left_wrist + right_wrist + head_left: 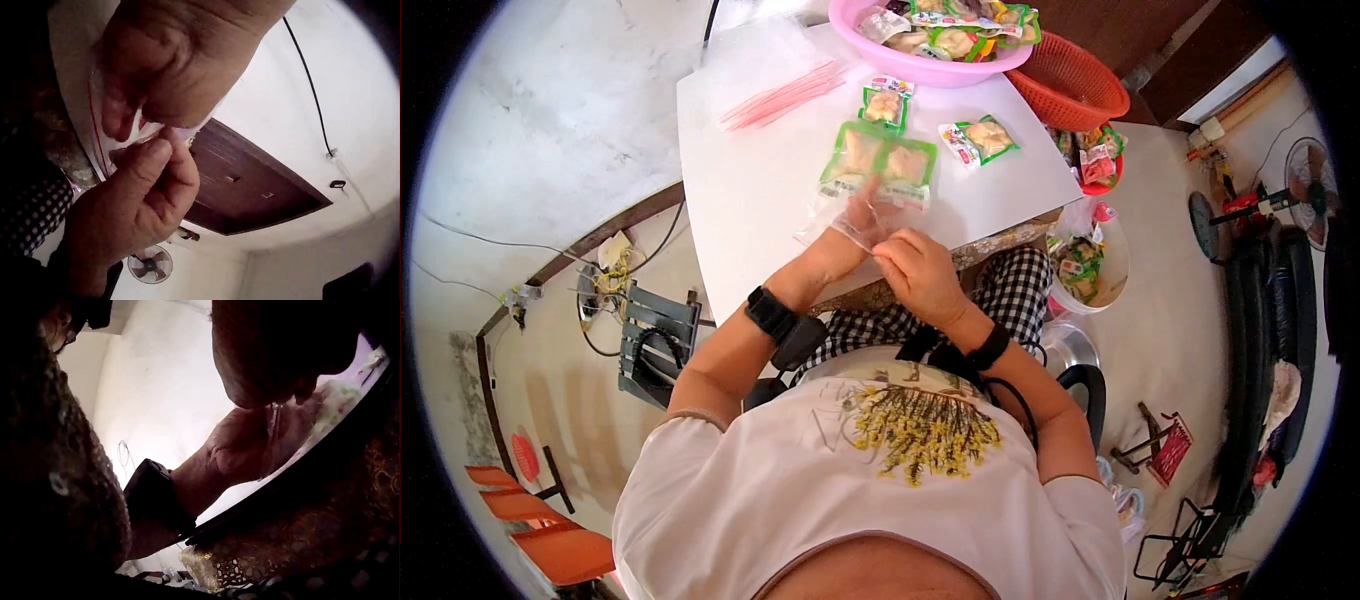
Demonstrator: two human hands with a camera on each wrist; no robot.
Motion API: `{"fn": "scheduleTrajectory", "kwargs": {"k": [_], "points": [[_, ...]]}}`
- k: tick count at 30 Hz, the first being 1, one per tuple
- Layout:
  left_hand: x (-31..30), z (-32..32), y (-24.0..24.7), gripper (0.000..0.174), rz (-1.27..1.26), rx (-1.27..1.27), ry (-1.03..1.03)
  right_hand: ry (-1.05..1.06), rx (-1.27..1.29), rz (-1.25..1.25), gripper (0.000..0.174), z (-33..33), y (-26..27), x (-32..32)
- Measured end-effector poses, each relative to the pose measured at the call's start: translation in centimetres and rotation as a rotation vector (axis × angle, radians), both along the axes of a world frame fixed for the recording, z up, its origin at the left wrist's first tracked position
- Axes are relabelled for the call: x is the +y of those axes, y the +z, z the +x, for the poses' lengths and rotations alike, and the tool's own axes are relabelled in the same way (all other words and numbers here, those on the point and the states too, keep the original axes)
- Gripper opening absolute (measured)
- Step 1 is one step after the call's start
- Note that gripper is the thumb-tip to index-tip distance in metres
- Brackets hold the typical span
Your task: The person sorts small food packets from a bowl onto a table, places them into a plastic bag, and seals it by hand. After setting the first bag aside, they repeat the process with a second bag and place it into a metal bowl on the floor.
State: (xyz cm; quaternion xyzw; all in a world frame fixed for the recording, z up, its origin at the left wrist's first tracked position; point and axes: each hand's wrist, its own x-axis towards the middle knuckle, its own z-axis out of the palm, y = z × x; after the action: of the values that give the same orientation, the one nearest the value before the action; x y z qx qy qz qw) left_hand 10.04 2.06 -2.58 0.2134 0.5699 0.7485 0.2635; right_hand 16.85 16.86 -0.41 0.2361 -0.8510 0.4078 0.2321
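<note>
A clear plastic bag (828, 192) lies on the white tabletop. Inside it, two green-edged food packets (860, 153) sit side by side. My left hand (850, 245) reaches into the bag's mouth, its fingers extended under the film toward the packets. Close beside that wrist, my right hand (920, 275) pinches the edge of the bag between thumb and forefinger. The pinch of the right hand (140, 203) also shows in the left wrist view, below the left hand (175, 62). Just beyond the bag lies a single packet (885, 102), with another packet (982, 140) to the right.
Flat clear bags with red strips (785, 95) lie at the table's far left. A pink basin (935, 72) heaped with packets stands at the back, beside a red basket (1070, 85). Right of the table, a white bucket (1112, 265) holds more packets.
</note>
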Motion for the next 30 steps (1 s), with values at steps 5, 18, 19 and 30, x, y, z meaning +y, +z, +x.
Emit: {"fn": "scheduleTrajectory", "kwargs": {"k": [5,18,19,30], "points": [[-4.2,0.7,5.4,0.046,-0.685,0.652,-0.336,0.054,-0.152,-0.006,0.008,-0.3,-0.6,0.8],[-0.8,-17.8,6.8,0.033,-0.744,1.062,-0.001,0.084,-0.213,-0.138,0.007,-2.1,-2.3,0.6],[0.1,-19.0,5.5,0.039,-0.812,1.222,0.004,0.089,-0.214,-0.128,0.007,-2.1,-2.3,0.7],[2.5,-21.7,5.0,0.060,-1.175,1.178,-0.317,0.083,-0.243,-0.084,0.007,-2.2,-2.9,0.9]]}}
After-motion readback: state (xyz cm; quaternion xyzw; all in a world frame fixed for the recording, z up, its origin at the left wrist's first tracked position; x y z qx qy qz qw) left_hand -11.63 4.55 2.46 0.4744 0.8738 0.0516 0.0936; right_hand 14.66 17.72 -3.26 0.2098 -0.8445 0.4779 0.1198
